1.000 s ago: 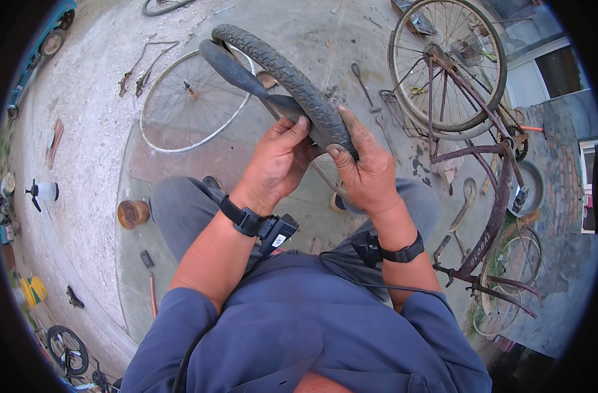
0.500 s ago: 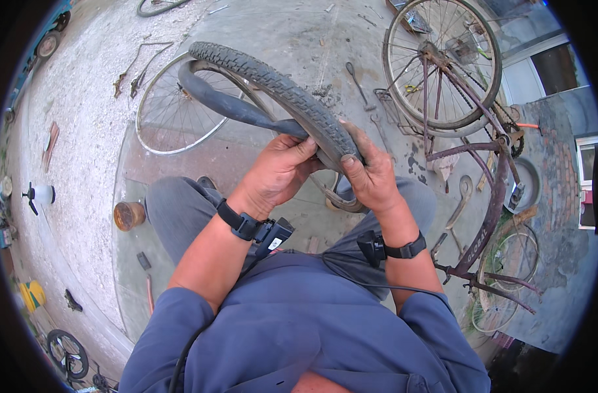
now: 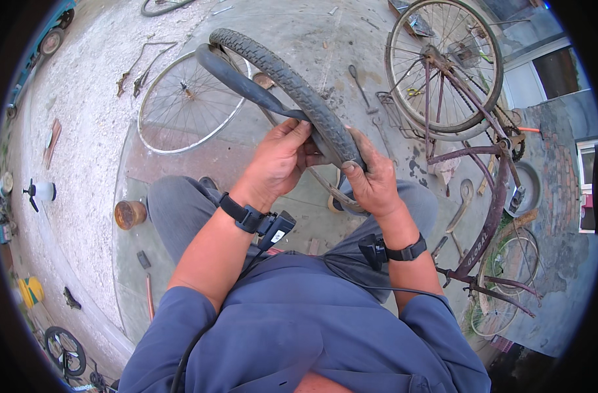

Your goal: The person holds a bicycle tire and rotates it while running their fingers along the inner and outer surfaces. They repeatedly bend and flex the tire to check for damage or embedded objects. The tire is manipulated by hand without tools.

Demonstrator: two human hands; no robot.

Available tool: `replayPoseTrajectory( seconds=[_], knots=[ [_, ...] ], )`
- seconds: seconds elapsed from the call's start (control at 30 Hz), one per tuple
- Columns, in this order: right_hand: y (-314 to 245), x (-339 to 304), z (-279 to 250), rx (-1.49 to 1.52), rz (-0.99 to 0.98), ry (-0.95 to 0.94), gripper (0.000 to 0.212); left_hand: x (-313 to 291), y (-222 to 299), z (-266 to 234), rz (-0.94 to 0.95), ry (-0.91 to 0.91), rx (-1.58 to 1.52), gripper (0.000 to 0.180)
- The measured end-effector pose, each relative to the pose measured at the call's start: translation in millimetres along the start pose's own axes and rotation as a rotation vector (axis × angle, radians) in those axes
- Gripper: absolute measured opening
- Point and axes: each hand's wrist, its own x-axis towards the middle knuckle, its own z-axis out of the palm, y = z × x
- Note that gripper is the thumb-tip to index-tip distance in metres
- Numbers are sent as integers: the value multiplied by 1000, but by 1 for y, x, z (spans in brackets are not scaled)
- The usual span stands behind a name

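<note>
A black bicycle tire with a knobbly tread is held up in front of my chest, its far end raised. Out of its open side bulges a dark inner tube, which narrows and twists toward my fingers. My left hand pinches the tube at the tire's inner edge between thumb and fingertips. On the near right part of the tire, my right hand is closed, thumb on the near side and fingers over the tread. Part of the tube is hidden inside the tire.
A bare spoked wheel lies on the ground beyond my left hand. To the right stands an upturned bicycle frame with its wheel. A wrench-like tool, a grey basin, a rusty can and a spray bottle surround me.
The tire's far end and the tube's loop have swung to the right, uncovering more of the spoked wheel. My left hand has shifted slightly along the tube; my right hand keeps its grip.
</note>
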Motion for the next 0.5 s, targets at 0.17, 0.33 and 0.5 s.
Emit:
replayPoseTrajectory(
  seconds=[0.17, 0.33, 0.5],
  knots=[
    [2, -1, -4, 30, 69, -24, 66, -2, -5, 10, -16, 66, 25, 30],
    [7, 0, -8, -34, 22, -13, 72, 4, -8, 25, -28, 121, 73, 30],
    [8, -1, -5, -45, 36, -18, 71, 3, 2, 21, 3, 102, 66, 28]
  ],
)
